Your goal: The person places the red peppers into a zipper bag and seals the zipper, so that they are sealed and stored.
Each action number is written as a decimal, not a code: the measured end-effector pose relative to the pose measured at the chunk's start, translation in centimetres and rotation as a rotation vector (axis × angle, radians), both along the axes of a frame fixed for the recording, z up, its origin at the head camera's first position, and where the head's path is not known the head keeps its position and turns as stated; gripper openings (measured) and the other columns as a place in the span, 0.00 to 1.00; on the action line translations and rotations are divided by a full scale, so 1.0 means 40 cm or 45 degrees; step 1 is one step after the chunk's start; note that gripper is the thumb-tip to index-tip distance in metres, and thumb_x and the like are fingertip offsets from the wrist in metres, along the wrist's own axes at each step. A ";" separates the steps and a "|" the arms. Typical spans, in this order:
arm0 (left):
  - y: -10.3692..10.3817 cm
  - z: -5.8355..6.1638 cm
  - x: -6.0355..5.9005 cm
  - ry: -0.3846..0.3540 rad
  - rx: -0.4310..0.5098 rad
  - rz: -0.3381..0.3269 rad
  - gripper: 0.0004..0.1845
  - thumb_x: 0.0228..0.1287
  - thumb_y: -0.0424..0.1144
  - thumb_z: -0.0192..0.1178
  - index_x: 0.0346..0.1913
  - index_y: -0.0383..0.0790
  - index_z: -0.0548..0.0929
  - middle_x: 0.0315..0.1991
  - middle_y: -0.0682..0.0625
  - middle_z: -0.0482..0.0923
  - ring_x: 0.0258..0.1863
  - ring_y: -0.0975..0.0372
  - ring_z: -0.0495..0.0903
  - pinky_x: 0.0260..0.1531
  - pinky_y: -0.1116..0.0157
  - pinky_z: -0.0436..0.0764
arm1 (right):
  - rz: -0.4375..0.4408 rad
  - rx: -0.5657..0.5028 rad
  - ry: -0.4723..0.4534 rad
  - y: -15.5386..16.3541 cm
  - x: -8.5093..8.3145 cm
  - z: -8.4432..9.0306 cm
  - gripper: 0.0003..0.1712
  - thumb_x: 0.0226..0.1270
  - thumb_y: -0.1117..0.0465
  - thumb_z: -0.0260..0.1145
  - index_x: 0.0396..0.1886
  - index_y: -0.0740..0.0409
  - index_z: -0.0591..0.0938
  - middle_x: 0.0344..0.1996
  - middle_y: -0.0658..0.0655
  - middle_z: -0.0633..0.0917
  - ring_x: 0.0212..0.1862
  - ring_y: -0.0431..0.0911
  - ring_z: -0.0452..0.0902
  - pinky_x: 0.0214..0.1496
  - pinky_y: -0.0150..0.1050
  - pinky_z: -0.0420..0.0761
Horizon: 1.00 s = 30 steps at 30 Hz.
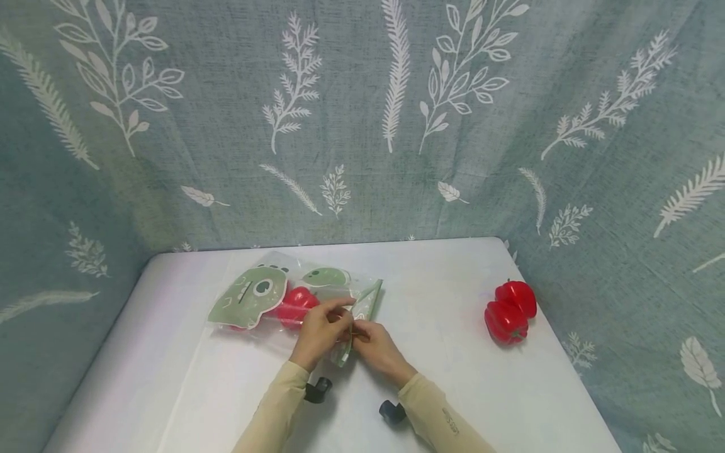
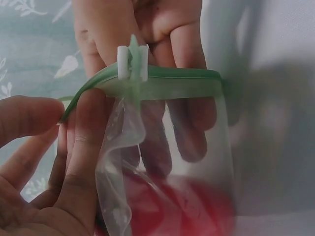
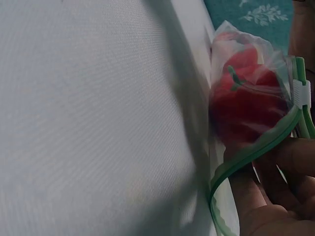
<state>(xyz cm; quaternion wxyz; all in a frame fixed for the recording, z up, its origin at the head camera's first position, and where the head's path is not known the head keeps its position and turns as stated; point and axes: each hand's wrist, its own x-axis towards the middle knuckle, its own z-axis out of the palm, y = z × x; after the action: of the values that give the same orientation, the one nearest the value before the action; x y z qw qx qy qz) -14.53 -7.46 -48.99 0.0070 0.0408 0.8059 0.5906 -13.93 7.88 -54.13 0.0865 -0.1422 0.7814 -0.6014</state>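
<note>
A clear slider zip bag (image 1: pixel 325 292) with a green dinosaur print lies on the table, its green-edged mouth toward the right. Red bell peppers (image 1: pixel 297 306) show through the plastic. My left hand (image 1: pixel 321 330) pinches the green zip edge (image 2: pixel 172 73) between thumb and finger, as the left wrist view shows. Close beside it, my right hand (image 1: pixel 378 351) grips the same edge, some of its fingers seen through the plastic. Between the hands, a white slider (image 2: pixel 133 63) sits on the zip strip. In the right wrist view, the strip (image 3: pixel 256 150) bows away from the slider.
Two more red bell peppers, one nearer (image 1: pixel 506 322) and one behind it (image 1: pixel 517 297), lie touching at the right side of the white table (image 1: pixel 442 283). A grey-green leaf-patterned curtain (image 1: pixel 351 126) surrounds the back and sides.
</note>
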 end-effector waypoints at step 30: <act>-0.012 -0.004 -0.010 -0.028 0.130 -0.024 0.17 0.63 0.26 0.63 0.55 0.36 0.86 0.36 0.42 0.82 0.32 0.54 0.84 0.30 0.60 0.88 | -0.218 0.475 0.285 0.199 0.027 0.084 0.26 0.70 0.59 0.68 0.67 0.53 0.77 0.61 0.54 0.81 0.61 0.52 0.78 0.62 0.50 0.79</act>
<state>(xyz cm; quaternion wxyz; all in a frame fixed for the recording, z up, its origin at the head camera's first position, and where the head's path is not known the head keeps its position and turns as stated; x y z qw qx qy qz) -14.93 -7.93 -49.16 0.0193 0.0422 0.7741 0.6313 -12.85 15.86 -50.77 -0.0272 -0.1228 0.8929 -0.4323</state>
